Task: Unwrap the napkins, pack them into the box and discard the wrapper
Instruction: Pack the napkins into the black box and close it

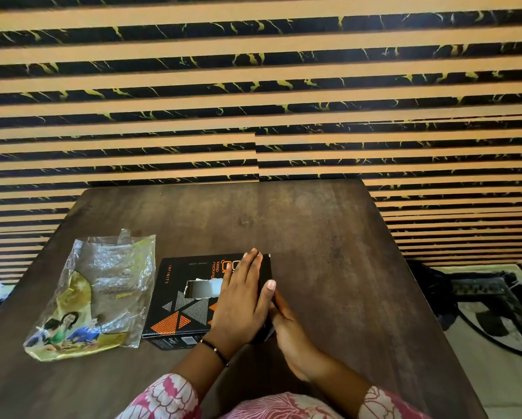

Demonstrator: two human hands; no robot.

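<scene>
Closing box [193, 300]: left hand [241, 300] lay flat on top, right hand [286, 325] pressed its side; empty wrapper [93, 294] awaited discarding.

Both hands [259, 309] flat against black box [181, 300], empty wrapper [96, 297] just beside.

Black box [181, 300], orange triangles; yellow-clear wrapper [96, 294]; dark-brown table [314, 237].

The wrapper [93, 297] lies on the table [314, 237] just left of the box [190, 294] — both near the front edge.
</scene>
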